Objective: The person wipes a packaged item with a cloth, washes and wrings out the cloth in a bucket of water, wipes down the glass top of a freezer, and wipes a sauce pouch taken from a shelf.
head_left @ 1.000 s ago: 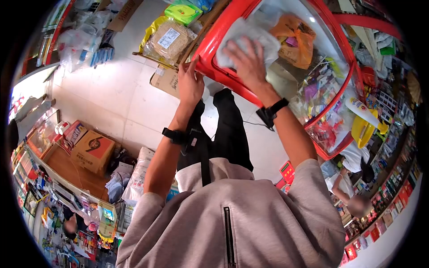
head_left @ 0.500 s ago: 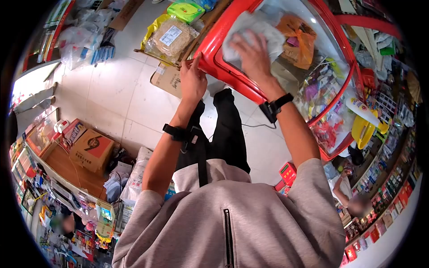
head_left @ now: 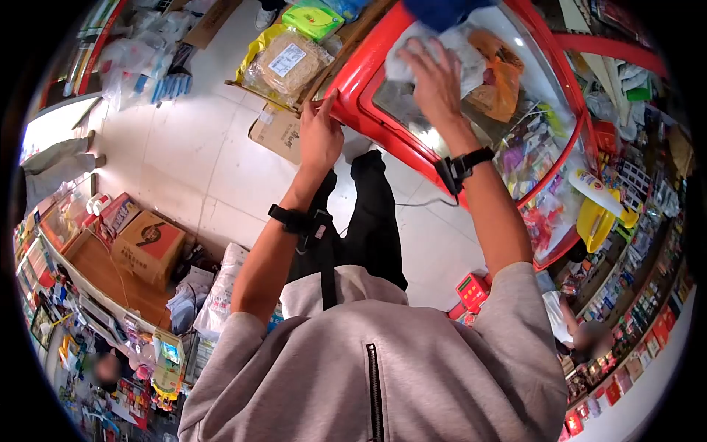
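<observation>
My right hand (head_left: 436, 81) lies spread over a white cloth (head_left: 471, 62), pressing it on the glass top (head_left: 401, 96) of a red-framed display freezer. My left hand (head_left: 322, 140) is at the near left corner of the red frame (head_left: 361, 103), fingertips touching its edge, fingers apart. Through the glass, an orange plastic bag (head_left: 504, 92) and many colourful packets (head_left: 526, 158) show below. Part of the cloth is hidden under my right hand.
Left of the freezer is a wooden-edged stand with a bag of dried noodles (head_left: 287, 62) and a green packet (head_left: 313, 20). A cardboard box (head_left: 276, 132) sits on the floor below. A yellow-and-white item (head_left: 596, 210) is at right. A blurred dark blue shape (head_left: 445, 9) overhangs the freezer.
My right hand and the cloth have slid a little to the right and away over the glass. A dark blue shape has come in at the top. My left hand stays at the corner.
</observation>
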Demonstrator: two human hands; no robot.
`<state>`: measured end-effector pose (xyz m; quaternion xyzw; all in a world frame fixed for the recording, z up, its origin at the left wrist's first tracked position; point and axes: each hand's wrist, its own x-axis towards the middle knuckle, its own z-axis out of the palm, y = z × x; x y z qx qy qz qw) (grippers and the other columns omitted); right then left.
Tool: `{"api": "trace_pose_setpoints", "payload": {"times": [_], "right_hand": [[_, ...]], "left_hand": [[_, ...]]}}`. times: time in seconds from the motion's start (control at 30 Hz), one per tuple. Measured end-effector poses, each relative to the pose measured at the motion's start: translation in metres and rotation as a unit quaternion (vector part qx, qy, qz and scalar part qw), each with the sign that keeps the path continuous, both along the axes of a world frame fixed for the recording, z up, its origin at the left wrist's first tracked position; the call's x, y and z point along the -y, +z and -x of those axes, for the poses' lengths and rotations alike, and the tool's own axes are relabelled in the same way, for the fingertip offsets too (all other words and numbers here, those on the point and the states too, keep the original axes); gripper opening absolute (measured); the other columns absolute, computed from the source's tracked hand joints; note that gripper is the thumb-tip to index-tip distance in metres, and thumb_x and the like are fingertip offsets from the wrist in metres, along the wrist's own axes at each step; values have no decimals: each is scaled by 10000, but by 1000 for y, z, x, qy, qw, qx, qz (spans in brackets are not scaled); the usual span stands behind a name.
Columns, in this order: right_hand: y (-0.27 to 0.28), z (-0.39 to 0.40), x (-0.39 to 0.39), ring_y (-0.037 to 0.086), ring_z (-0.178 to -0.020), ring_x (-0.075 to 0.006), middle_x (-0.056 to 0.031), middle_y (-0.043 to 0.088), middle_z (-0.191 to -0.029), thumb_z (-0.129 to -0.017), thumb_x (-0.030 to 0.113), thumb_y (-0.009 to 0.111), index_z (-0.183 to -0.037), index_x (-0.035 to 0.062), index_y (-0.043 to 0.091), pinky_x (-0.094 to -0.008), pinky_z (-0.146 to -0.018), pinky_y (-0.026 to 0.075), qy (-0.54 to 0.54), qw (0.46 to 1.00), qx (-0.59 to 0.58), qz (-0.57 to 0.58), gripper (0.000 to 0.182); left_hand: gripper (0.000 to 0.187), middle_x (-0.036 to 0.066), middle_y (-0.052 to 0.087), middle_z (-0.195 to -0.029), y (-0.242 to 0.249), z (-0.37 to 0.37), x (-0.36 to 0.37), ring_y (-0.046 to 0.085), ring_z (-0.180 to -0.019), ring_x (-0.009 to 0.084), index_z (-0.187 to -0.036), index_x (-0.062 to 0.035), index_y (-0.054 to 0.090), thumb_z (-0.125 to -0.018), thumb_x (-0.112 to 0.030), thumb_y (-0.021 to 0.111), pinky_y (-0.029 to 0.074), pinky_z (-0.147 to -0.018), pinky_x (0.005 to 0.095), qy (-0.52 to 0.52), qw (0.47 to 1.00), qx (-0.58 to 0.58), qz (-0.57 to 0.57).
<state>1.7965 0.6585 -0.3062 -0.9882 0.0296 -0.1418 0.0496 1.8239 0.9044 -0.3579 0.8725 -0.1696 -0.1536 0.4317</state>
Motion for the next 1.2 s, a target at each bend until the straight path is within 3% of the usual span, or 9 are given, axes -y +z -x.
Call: {"api": "trace_pose_setpoints", "payload": {"times": [0.1, 0.2, 0.43, 0.53, 0.6, 0.67, 0.77, 0.87, 1.2], "right_hand": [[-1, 1, -22, 425, -1322, -376, -90, 587, -1334, -729, 11, 646, -1140, 94, 686, -597, -1083, 300, -83, 994, -62, 19, 422], [-14, 51, -67, 427, -1309, -330, -45, 607, -1302, -837, 106, 582, -1109, 124, 705, -614, -1099, 271, 57, 995, -77, -6, 299], [-16, 48, -43, 464, -1250, -320, -48, 607, -1302, -835, 107, 585, -1106, 135, 702, -583, -1095, 293, 110, 987, -113, 17, 296], [-17, 60, -61, 451, -1278, -323, -48, 605, -1298, -831, 106, 591, -1101, 129, 701, -588, -1094, 293, 41, 997, -63, 19, 292], [-17, 75, -66, 431, -1310, -332, -36, 596, -1309, -821, 88, 602, -1088, 123, 699, -594, -1091, 295, 20, 999, -35, -25, 286], [-14, 102, -59, 420, -1326, -338, -21, 585, -1321, -812, 49, 603, -1088, 128, 697, -596, -1088, 299, 15, 998, -41, -38, 302], [-11, 144, -47, 416, -1332, -346, -20, 578, -1332, -801, 13, 601, -1116, 131, 690, -592, -1097, 297, -10, 997, -66, -23, 348], [-8, 190, -43, 401, -1352, -352, -33, 556, -1376, -786, -26, 593, -1189, 126, 667, -598, -1103, 294, -84, 989, -120, -18, 438], [-16, 300, -30, 334, -1413, -380, -63, 432, -1522, -751, -58, 635, -1366, 145, 567, -503, -1165, 284, -282, 947, -151, -38, 651]], "left_hand": [[583, 200, 543, -1156, 3, 3, 6, 549, -1101, 383, -1350, -89, 590, -782, 44, 572, 458, -959, 453, 9, 1000, 3, -8], [558, 198, 549, -1162, 5, 7, 5, 558, -1098, 380, -1329, -71, 600, -783, 45, 572, 465, -952, 447, 17, 999, 21, -25], [464, 201, 579, -1135, -9, 2, -7, 603, -1030, 366, -1268, -40, 618, -818, 54, 552, 507, -883, 423, 26, 998, -13, 59], [374, 190, 577, -1150, -19, 11, -18, 621, -1028, 325, -1178, -20, 642, -822, 54, 556, 529, -841, 405, 83, 983, -118, 110], [332, 183, 601, -1128, -26, 17, -41, 631, -1021, 312, -1144, -14, 645, -829, 48, 561, 533, -835, 394, 74, 987, -117, 87], [291, 175, 625, -1107, -37, 26, -68, 642, -1014, 300, -1111, -7, 648, -835, 42, 566, 536, -829, 384, 63, 989, -118, 64], [211, 143, 724, -965, -39, 39, -98, 698, -882, 253, -1061, -1, 667, -897, -2, 534, 537, -827, 333, 58, 978, -192, 60], [202, 142, 725, -979, -52, 53, -121, 704, -894, 225, -1059, 7, 664, -925, -37, 520, 539, -815, 320, 43, 958, -272, 83], [225, 117, 709, -874, -26, 58, -119, 679, -807, 189, -1043, 32, 657, -920, -74, 501, 538, -774, 316, -62, 951, -292, 85]]}}
